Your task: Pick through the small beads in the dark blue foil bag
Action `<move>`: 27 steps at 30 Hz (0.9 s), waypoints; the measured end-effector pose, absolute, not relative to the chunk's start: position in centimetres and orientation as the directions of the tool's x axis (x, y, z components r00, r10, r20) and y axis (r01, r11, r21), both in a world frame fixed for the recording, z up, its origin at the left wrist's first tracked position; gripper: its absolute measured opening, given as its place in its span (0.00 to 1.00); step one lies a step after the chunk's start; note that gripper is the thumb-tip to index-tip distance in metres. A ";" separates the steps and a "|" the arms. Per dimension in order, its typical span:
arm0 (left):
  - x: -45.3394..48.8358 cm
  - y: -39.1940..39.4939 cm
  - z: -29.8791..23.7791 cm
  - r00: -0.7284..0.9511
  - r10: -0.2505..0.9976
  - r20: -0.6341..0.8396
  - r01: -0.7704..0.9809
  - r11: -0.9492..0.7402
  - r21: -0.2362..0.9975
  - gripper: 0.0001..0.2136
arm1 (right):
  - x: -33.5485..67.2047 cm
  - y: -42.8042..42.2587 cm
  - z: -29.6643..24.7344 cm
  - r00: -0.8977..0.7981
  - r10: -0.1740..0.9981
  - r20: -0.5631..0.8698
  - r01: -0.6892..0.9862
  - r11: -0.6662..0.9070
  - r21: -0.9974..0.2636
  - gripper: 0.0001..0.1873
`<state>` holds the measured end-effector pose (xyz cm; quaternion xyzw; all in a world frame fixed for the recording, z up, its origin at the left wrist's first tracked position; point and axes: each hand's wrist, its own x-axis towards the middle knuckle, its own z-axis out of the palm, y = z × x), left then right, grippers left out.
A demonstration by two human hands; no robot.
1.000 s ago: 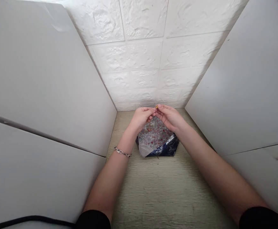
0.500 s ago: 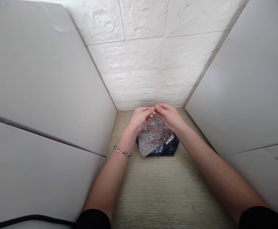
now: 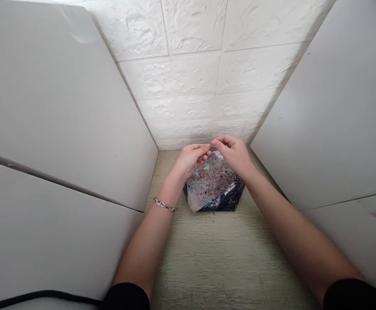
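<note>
Above a bag of small coloured beads (image 3: 212, 177), my two hands meet at the fingertips. Between them shows a tiny yellow bead (image 3: 211, 145). My left hand (image 3: 192, 158) is closed in a pinch at the bead's left side, its other fingers curled below. My right hand (image 3: 231, 151) pinches from the right with thumb and forefinger. Any thread between the fingers is too fine to make out. The bag is clear on top with a dark blue patterned part at its lower right, and it lies flat under the hands.
The bag rests on a wood-grained surface (image 3: 207, 254). White panels (image 3: 61, 107) flank it on the left, and another panel (image 3: 330, 120) stands on the right. A white brick-pattern wall (image 3: 191, 73) closes the back. A black cable (image 3: 45, 294) runs at the lower left.
My right hand has risen slightly and turned, its fingers drawing a little to the right. The yellow bead now shows more plainly. My left hand stays nearly still.
</note>
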<state>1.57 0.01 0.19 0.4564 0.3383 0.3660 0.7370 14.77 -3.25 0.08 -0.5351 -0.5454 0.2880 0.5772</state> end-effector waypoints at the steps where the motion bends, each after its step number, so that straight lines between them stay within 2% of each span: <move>1: 1.5 0.0 0.2 0.502 0.850 -0.159 -0.233 0.311 0.922 0.07 | 14.8 -3.3 0.1 0.241 0.908 0.343 0.263 0.280 -0.923 0.07; 8: 1.5 0.1 0.2 0.434 0.888 -0.154 -0.236 0.277 0.932 0.07 | 15.1 -3.3 0.2 0.255 0.887 0.384 0.243 0.326 -0.914 0.09; 16: 1.6 0.2 0.5 0.373 0.920 -0.119 -0.296 0.239 0.925 0.05 | 15.1 -3.3 0.6 0.274 0.896 0.349 0.173 0.311 -0.935 0.08; 23: 1.4 0.2 0.8 0.340 0.931 -0.131 -0.360 0.258 0.897 0.03 | 15.1 -2.8 0.0 0.297 0.943 0.152 -0.053 0.176 -0.983 0.10; 27: 1.1 0.2 0.9 0.323 0.935 -0.147 -0.377 0.269 0.886 0.03 | 15.2 -2.6 -0.4 0.304 0.949 0.087 -0.105 0.125 -0.987 0.10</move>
